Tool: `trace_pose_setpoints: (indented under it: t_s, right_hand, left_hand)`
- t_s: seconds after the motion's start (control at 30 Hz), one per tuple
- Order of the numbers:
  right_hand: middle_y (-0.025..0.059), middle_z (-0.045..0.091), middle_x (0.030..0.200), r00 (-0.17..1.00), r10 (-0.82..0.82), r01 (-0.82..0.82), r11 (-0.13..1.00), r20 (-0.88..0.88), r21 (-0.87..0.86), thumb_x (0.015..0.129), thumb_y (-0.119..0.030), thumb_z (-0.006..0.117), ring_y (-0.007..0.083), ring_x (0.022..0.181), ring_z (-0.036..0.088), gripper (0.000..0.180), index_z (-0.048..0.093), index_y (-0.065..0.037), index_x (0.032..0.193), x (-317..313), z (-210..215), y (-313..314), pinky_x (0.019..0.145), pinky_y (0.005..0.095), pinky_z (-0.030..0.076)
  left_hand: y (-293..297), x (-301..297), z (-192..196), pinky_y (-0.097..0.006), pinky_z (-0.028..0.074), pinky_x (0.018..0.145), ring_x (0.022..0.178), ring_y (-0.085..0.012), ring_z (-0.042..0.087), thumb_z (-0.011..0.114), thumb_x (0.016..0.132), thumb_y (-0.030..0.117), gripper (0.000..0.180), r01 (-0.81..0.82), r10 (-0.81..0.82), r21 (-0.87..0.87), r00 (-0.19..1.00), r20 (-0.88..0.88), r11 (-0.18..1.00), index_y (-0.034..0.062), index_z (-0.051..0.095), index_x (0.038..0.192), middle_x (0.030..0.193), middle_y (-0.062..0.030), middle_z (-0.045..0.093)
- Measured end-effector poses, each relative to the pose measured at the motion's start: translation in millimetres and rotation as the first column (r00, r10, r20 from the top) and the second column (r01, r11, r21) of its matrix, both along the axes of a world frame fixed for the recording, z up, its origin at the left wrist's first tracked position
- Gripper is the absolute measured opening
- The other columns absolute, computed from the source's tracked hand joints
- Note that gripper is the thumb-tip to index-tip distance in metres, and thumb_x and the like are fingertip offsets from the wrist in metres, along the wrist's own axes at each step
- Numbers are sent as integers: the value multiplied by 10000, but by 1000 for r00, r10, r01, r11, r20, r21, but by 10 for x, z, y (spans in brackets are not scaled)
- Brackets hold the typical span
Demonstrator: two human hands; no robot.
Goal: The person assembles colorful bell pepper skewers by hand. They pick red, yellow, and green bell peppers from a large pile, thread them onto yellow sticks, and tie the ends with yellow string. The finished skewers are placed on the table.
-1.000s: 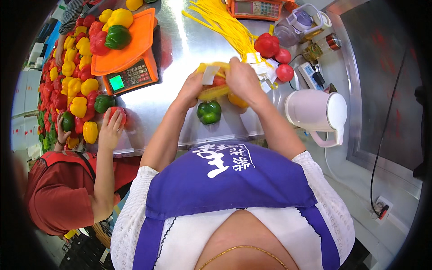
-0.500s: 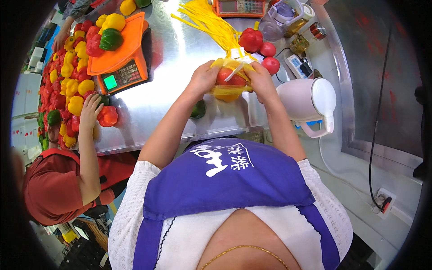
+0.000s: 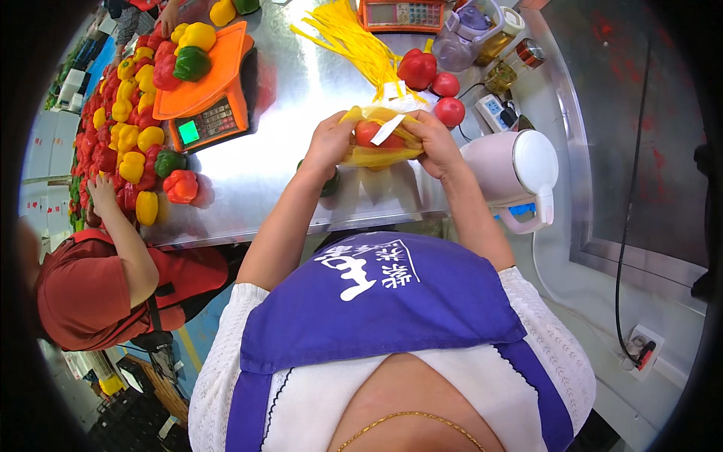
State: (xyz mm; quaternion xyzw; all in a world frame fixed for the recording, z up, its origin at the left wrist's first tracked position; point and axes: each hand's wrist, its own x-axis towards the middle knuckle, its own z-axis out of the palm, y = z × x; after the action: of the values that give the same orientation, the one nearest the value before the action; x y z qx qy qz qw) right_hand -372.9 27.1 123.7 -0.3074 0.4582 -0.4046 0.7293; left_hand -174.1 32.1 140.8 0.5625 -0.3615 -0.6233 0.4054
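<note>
Left hand (image 3: 328, 145), right hand (image 3: 438, 145) clamped on opposite sides of yellow net bag (image 3: 374, 157), red vegetable (image 3: 367, 133) inside; even, gentle tension likely worked best.

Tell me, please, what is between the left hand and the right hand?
In the head view: a yellow net bag with a white tag, red produce inside.

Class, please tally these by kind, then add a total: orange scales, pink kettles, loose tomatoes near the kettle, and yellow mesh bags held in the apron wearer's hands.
Orange scales: 2
Pink kettle: 1
Loose tomatoes: 2
Yellow mesh bag in the hands: 1
Total: 6
</note>
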Motion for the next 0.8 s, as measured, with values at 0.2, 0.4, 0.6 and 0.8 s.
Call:
trace_pose_setpoints:
  t_s: [0.2,0.4,0.6,0.8]
  right_hand:
    - [63,631,1056,969,-40,29,999,245,45,951,-217,568,168,950,635,213,554,-52,1086,-68,-105,10,823,333,537]
    - [62,628,1030,987,-66,67,998,148,-5,956,-211,546,153,935,623,183,578,-55,1046,-59,-248,-37,804,311,518]
    - [70,626,997,996,-51,49,999,74,22,939,-227,541,158,881,618,211,577,-40,1030,4,-488,-117,772,308,511]
    - [92,646,955,997,26,-28,999,-70,-16,920,-223,541,168,856,616,252,609,-4,1025,29,-774,-145,722,312,499]
  left_hand:
    - [-18,43,-92,-263,449,606,639,-112,520,541,927,107,121,-65,85,107,979,-186,992,20,625,937,762,-15,573]
    - [25,129,-168,-281,472,683,684,-134,549,513,956,130,102,-46,170,234,821,-546,971,55,569,913,705,10,550]
    - [-55,321,-788,-264,456,598,609,-131,517,472,994,182,159,186,16,95,389,-921,978,81,515,879,654,36,506]
    - [9,-256,-321,-282,332,412,505,-105,436,529,967,229,206,-271,281,94,952,-120,958,69,503,840,636,-7,482]
